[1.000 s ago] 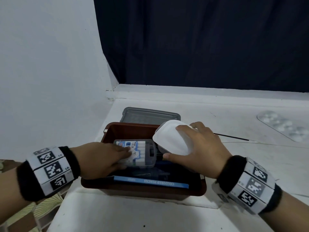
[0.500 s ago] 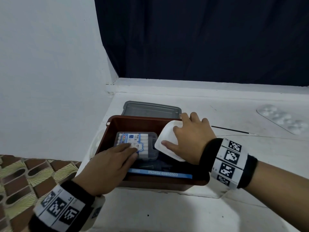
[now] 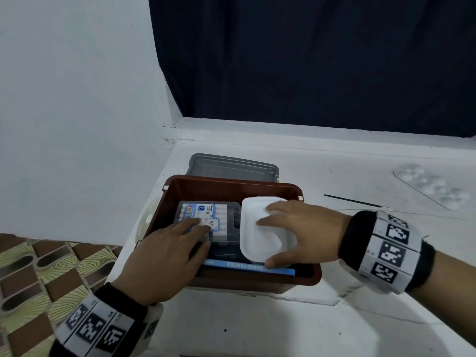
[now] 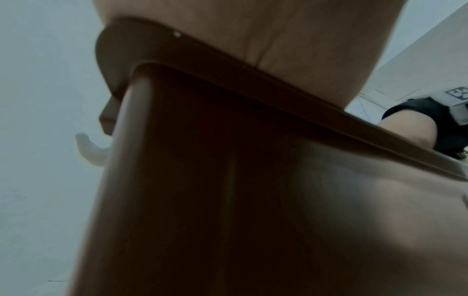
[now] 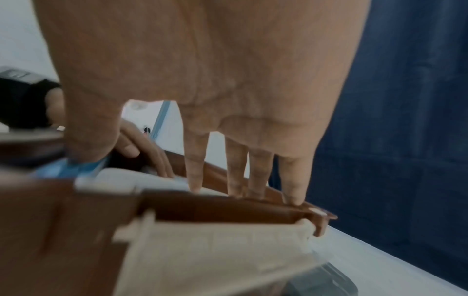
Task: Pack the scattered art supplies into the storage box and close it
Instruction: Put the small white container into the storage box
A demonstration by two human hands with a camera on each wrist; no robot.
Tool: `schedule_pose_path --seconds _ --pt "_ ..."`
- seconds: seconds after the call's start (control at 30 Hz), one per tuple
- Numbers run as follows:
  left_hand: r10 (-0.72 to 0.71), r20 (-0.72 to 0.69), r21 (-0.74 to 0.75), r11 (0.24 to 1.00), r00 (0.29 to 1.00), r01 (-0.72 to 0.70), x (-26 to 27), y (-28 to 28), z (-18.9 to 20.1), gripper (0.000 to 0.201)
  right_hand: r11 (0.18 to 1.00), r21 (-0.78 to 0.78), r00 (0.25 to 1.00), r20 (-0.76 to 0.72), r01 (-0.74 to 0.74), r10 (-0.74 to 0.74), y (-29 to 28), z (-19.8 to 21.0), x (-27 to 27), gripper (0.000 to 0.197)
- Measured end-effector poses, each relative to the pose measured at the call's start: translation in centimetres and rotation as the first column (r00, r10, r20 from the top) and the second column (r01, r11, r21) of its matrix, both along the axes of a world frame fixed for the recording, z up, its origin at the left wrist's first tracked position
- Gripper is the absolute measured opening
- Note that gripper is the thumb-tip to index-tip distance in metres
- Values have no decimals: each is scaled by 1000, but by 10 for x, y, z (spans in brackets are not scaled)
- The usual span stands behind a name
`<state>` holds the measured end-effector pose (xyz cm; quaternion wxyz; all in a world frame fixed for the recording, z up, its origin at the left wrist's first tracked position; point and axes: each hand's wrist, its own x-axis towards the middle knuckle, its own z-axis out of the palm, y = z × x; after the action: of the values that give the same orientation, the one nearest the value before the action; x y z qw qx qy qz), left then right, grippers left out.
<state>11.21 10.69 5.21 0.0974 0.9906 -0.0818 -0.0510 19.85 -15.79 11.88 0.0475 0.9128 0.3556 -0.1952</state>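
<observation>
The brown storage box (image 3: 231, 185) stands open on the white ledge. Inside lie a clear case of white sticks (image 3: 219, 215) on the left, a white plastic dish (image 3: 260, 240) on the right, and a blue coloured-pencil pack (image 3: 247, 267) under them at the near wall. My left hand (image 3: 203, 233) presses flat, straight fingers on the clear case. My right hand (image 3: 268, 238) lies spread over the dish, with its thumb at the dish's near edge. In the right wrist view its fingers (image 5: 195, 180) point straight down onto the dish beside the box rim (image 5: 228, 206).
The grey lid (image 3: 231, 166) lies flat just behind the box. A thin black brush (image 3: 355, 201) and a clear paint palette (image 3: 432, 186) rest on the ledge to the right. A white wall closes the left side and a dark curtain hangs behind.
The right hand has lowered the white dish from a tilted hold above the box to lying in its right side. The left hand has stayed on the clear case.
</observation>
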Motion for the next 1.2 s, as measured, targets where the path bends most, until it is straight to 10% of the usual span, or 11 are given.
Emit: schedule_pose_path --seconds 1.2 --pt "-49 -112 -148 988 993 32 5 -5 13 76 981 161 968 208 111 -144 -12 -51 -18 84"
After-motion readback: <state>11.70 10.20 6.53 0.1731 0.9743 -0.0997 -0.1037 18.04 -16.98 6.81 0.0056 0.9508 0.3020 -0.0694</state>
